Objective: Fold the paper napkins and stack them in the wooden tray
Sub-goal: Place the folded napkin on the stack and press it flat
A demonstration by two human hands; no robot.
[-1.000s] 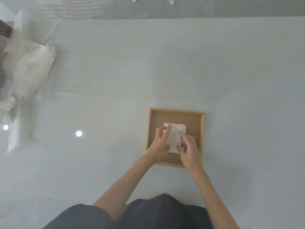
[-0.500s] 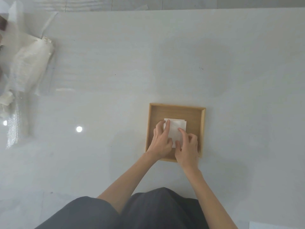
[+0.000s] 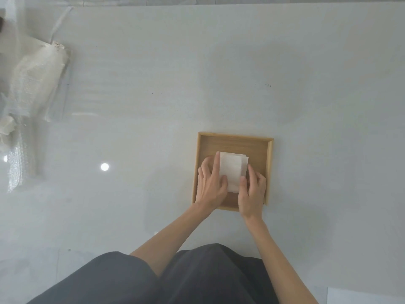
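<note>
Stacked napkins (image 3: 233,170) in wooden tray (image 3: 234,141), plastic package (image 3: 37,84) far left on table (image 3: 219,62)

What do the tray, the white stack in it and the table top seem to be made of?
Tray: wood, it seems, light brown with faint grain, matte. Napkins: thin white paper, matte, layered edges showing. Table: smooth, glossy, pale, showing a round light reflection; laminate or stone, I cannot tell.
</note>
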